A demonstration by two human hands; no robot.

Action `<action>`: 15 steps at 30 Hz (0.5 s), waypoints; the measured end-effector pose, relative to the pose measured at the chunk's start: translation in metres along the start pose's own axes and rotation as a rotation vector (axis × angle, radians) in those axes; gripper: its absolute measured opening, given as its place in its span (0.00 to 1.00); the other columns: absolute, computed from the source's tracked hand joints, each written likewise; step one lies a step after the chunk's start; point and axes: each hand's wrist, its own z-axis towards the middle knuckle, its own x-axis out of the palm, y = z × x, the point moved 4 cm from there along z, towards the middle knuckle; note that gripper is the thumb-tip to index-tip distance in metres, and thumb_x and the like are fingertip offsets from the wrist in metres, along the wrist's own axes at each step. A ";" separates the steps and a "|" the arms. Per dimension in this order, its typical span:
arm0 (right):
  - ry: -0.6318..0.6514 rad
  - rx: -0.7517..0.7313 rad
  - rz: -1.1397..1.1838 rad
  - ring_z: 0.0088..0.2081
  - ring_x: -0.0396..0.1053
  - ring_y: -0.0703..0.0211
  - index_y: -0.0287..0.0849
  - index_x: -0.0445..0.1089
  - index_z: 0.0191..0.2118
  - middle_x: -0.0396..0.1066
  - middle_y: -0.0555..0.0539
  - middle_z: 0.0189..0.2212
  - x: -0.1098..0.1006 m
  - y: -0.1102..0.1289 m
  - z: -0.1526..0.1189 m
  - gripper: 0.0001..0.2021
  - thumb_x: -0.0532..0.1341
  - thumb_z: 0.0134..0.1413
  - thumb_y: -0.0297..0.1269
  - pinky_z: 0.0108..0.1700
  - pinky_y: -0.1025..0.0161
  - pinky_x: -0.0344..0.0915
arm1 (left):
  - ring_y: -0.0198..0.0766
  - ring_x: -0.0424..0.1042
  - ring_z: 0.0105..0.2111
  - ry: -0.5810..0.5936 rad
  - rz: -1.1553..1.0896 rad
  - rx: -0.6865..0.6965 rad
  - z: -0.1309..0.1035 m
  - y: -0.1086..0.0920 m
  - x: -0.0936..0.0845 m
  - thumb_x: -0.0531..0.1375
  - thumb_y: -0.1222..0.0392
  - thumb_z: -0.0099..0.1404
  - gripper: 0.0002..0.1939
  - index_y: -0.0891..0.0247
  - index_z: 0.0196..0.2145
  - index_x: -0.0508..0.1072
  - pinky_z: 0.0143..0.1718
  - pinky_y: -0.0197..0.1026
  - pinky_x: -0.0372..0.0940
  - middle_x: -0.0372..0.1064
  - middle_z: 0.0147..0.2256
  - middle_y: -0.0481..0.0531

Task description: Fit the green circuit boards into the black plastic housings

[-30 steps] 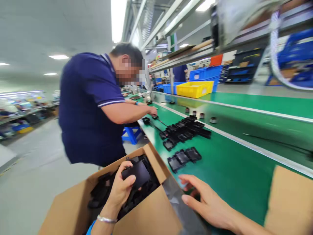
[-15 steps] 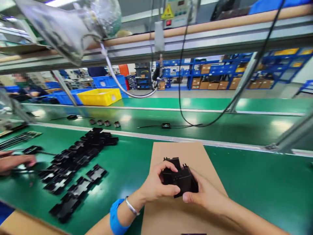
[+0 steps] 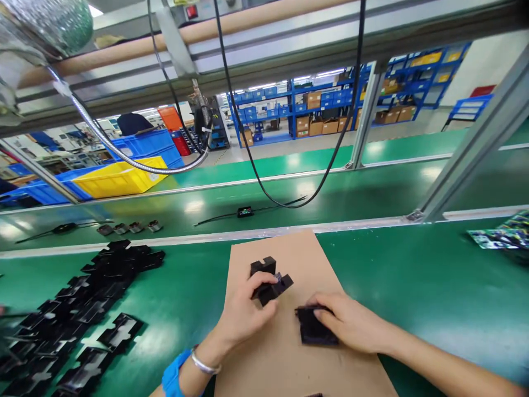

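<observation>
Left hand [image 3: 243,311], half-curled, has hold of black pieces [image 3: 268,292] over the middle of the cardboard sheet [image 3: 281,361]; right hand [image 3: 351,322] is closed on a black housing [image 3: 312,329] near the sheet's right edge. Caution: uneven finger pressure on the pieces may let one slip

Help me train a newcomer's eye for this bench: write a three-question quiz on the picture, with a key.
1. Which surface shows between the left hand and the right hand?
(a) yellow crate
(b) brown cardboard
(c) blue shelving
2. True or false: the right hand holds nothing.
3. How many small silvery parts stand in a row toward the picture's left?

Key:
1. b
2. False; it grips a black part.
3. Four
</observation>
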 end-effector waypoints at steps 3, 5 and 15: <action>-0.085 -0.161 -0.465 0.41 0.63 0.50 0.43 0.71 0.37 0.68 0.44 0.36 0.009 0.015 -0.006 0.08 0.54 0.60 0.32 0.44 0.51 0.60 | 0.47 0.66 0.45 0.022 0.251 0.121 0.006 -0.008 0.017 0.61 0.64 0.59 0.16 0.53 0.45 0.75 0.49 0.49 0.63 0.66 0.46 0.55; -0.146 -0.271 -0.743 0.38 0.62 0.50 0.41 0.70 0.35 0.66 0.43 0.35 0.018 0.021 -0.009 0.10 0.51 0.61 0.31 0.40 0.53 0.60 | 0.45 0.67 0.41 0.070 0.274 0.127 0.006 -0.011 0.028 0.60 0.64 0.61 0.15 0.50 0.45 0.76 0.45 0.47 0.65 0.67 0.42 0.54; -0.078 -0.328 -0.764 0.46 0.59 0.49 0.42 0.67 0.45 0.68 0.44 0.41 0.020 0.034 0.014 0.11 0.56 0.55 0.28 0.46 0.53 0.57 | 0.49 0.66 0.48 -0.164 0.037 -0.033 0.020 0.015 0.002 0.61 0.57 0.63 0.14 0.51 0.46 0.77 0.55 0.53 0.60 0.65 0.46 0.56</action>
